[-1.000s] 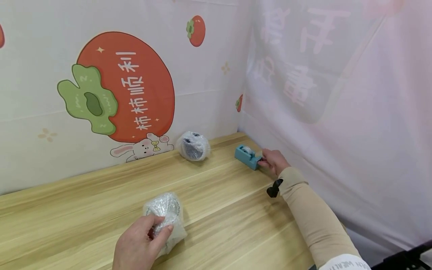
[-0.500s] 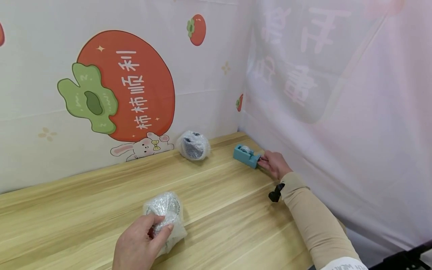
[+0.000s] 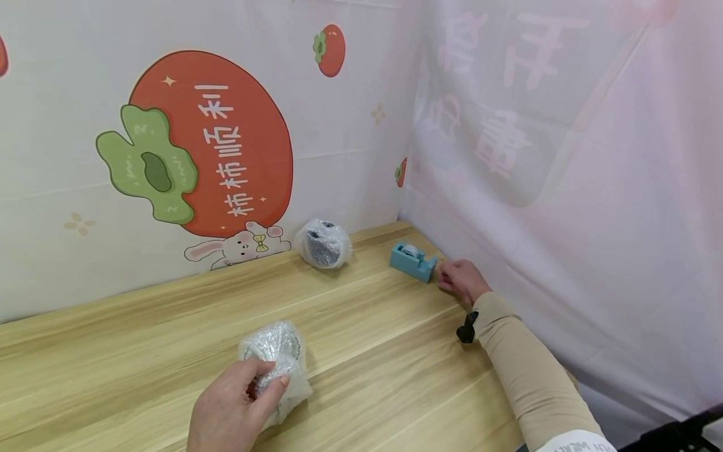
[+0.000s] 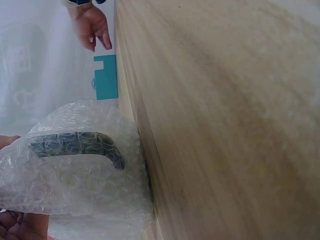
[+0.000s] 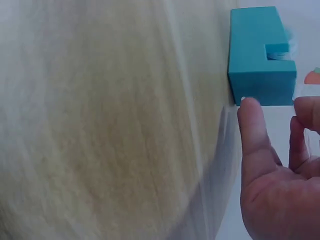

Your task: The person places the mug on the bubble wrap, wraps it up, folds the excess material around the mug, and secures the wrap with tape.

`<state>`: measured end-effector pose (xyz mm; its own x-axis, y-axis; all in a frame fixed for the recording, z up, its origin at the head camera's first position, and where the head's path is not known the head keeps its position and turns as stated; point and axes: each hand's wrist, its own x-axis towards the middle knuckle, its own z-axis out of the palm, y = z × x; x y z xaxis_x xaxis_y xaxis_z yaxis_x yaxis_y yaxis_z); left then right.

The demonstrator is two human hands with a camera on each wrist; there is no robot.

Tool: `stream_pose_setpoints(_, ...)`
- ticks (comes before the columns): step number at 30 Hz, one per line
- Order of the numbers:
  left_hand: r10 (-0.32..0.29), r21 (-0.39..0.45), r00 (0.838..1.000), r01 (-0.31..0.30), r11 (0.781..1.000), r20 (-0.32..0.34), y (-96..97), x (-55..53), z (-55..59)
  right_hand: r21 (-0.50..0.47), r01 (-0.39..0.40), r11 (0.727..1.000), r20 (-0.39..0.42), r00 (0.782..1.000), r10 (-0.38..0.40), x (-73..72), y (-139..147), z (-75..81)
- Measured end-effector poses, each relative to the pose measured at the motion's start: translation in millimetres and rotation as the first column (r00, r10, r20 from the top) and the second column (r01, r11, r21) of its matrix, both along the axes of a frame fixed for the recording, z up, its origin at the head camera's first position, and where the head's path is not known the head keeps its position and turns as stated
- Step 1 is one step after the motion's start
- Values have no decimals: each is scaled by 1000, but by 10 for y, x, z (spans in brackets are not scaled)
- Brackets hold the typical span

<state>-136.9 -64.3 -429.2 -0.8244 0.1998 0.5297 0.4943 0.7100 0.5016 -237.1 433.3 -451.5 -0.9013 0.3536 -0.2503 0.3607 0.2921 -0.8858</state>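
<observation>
In the head view my left hand [image 3: 231, 402] grips a bubble-wrapped object [image 3: 282, 351] on the table at the front. In the left wrist view a dark curved strip, like a handle, shows through the bubble wrap [image 4: 95, 185]. Toward the back right stands a teal tape dispenser [image 3: 412, 262] with a clear roll in it. My right hand [image 3: 463, 280] is just off the dispenser's front end. Its fingertips pinch what looks like a clear strip of tape [image 5: 311, 142] in the right wrist view. One finger [image 5: 255, 135] points straight toward the dispenser.
Another bubble-wrapped item [image 3: 324, 245], dark inside, sits at the table's back edge. Printed cloth walls [image 3: 350, 125] close off the back and right of the wooden table [image 3: 141, 339]. A black stand part [image 3: 678, 433] is at the lower right.
My right hand has drawn back slightly right and down, leaving a gap from the tape dispenser. The dispenser shifted a little left early on. My left hand stays on the bubble-wrapped object.
</observation>
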Motion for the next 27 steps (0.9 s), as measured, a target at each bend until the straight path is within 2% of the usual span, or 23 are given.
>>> stream_pose_setpoints(6,-5,-4,1000,5,1000,-2,-3,-7,-9,145,-6,989,12,1000,4,-52,13,-69)
stream_pose_setpoints(10,-3,-12,1000,3,1000,8,1,-8,-7,297,-34,954,-41,998,48,-102,13,-109)
stream_pose_setpoints(12,-4,-12,1000,4,1000,5,2,-8,-3,340,-50,939,-71,994,78,-120,5,-122)
stream_pose_setpoints(14,-8,-12,1000,8,1000,-3,5,-7,-5,319,-50,946,-96,992,85,-132,-5,-140)
stream_pose_setpoints(17,-16,-8,999,15,1000,-29,5,-10,-13,218,-36,975,-107,992,61,-143,-25,-160)
stream_pose_setpoints(19,-19,-7,999,19,1000,-44,3,-15,-24,175,-21,984,-107,993,40,-149,-30,-175)
stream_pose_setpoints(22,-22,-7,998,22,1000,-63,0,-27,-41,177,-4,984,-108,994,23,-161,-29,-195)
stream_pose_setpoints(27,-24,-10,996,23,1000,-90,1,-48,-65,235,-6,972,-117,993,34,-206,2,-239)
